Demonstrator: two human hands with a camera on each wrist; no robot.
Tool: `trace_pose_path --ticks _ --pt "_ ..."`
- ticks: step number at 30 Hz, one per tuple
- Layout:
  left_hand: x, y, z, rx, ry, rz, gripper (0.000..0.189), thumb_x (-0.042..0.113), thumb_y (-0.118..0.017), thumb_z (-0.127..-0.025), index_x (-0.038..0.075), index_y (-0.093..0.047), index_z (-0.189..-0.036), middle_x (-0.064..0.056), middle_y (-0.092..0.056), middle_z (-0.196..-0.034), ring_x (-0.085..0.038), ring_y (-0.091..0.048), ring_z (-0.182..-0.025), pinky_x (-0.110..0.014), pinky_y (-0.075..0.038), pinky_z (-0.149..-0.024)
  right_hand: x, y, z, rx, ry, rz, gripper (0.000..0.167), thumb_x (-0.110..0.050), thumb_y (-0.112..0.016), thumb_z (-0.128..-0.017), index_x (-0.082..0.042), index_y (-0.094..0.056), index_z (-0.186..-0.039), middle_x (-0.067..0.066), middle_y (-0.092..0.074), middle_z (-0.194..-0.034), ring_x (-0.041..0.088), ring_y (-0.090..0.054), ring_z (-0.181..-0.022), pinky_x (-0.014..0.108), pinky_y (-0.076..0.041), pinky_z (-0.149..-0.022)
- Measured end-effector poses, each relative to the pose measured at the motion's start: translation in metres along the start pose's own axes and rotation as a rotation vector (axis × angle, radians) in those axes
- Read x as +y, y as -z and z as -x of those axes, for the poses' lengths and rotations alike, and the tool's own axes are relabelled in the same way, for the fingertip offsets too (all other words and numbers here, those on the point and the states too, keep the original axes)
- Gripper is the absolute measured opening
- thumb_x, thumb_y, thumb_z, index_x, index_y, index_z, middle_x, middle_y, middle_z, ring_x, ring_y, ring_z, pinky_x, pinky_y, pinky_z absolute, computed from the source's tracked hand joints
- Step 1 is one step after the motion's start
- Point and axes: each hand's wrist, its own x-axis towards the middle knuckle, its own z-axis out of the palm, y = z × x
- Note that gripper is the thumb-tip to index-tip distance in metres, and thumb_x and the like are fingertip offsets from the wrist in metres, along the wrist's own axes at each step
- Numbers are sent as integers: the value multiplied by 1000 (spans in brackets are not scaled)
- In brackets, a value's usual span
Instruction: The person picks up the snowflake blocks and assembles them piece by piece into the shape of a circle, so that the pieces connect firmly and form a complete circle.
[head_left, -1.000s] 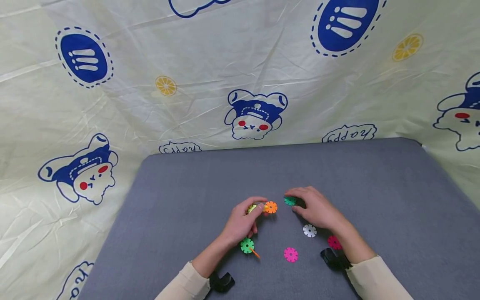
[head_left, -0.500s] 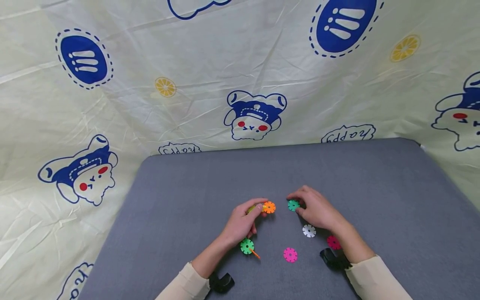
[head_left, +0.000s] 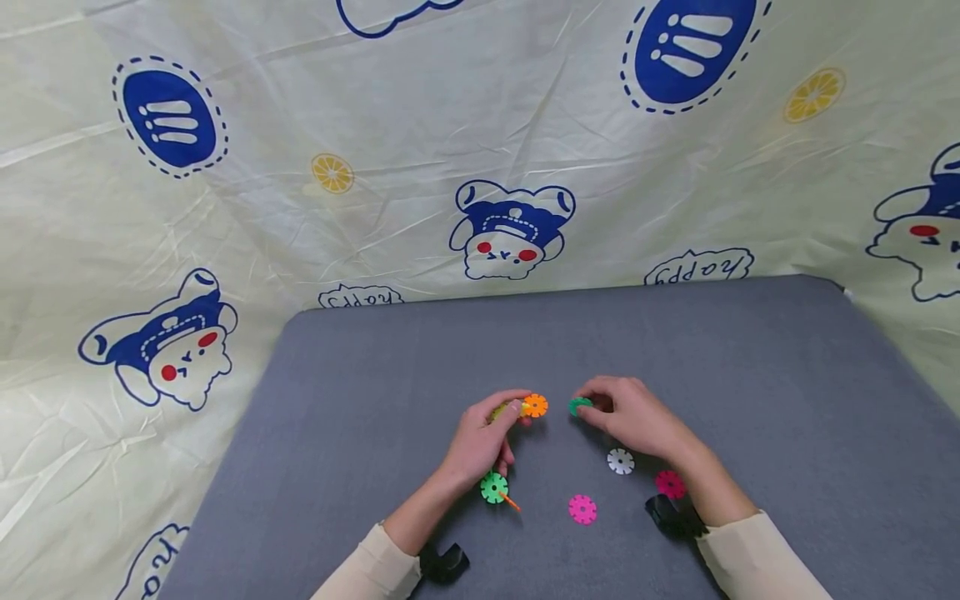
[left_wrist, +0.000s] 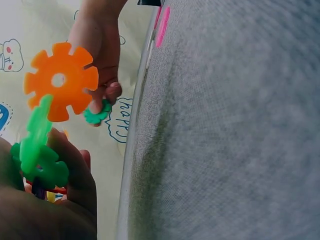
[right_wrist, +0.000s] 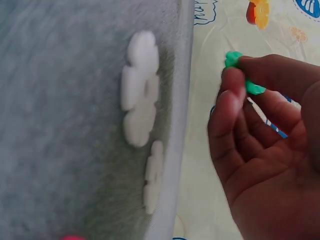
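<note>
1. Far left, lower corner: lettering on the printed cloth [head_left: 270,200] is cut off by the table [head_left: 375,358] and cannot be read in full.
2. Left of centre, at the table's far edge: "happy" is legible on the cloth, its lower part cut off.
3. Lower centre-left: the left hand [head_left: 478,442] grips a linked set of discs. An orange disc [head_left: 536,406] projects to the right; a yellow-green disc [head_left: 498,412] is partly hidden by the thumb. From the left wrist, green pieces [left_wrist: 52,172] show, with red, yellow and purple parts mostly covered.
4. Below that hand: a light-green disc [head_left: 494,488] with an orange piece [head_left: 511,502] seen edge-on. I cannot tell whether these join the gripped set.
5. Lower centre: a pink disc [head_left: 582,509] lies flat on the table.
6. Right of centre: the right hand [head_left: 637,417] pinches a teal-green disc [head_left: 580,406], partly covered by the fingers, apart from the orange disc.
7. Below it: a white disc [head_left: 620,461], then a crimson disc [head_left: 671,484] beside the forearm.
8. Right, far edge: a second "happy", its base cut off.
</note>
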Motion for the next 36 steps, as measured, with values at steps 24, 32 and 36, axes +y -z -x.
trace_pose_path --ticks 24,32,36 --pt "-1 -1 1 -18 -35 -14 30 40 -50 -100 30 -62 -126 -10 -68 -99 -22 -48 -37 -37 -47 -36 -27 -10 1 30 141 -101 14 -8 -73 -82 -19 -65 -84 -11 -59 -70 7 -55 -61 26 -47 -54" --pt "-2 -3 2 -26 -52 -35 30 40 -49 -100 31 -62 -125 -10 -68 -98 -21 -50 -37 -40 -48 -36 -29 -13 0 57 181 -59 15 -6 -73 -82 -19 -65 -82 -11 -57 -69 5 -54 -60 25 -47 -54" --pt "-3 -4 2 -12 -51 -72 27 41 -49 -100 32 -63 -121 -13 -65 -77 -21 -49 -38 -38 -47 -37 -30 -15 0 89 232 -13 13 -7 -74 -82 -16 -65 -82 -12 -55 -71 4 -52 -62 23 -47 -54"
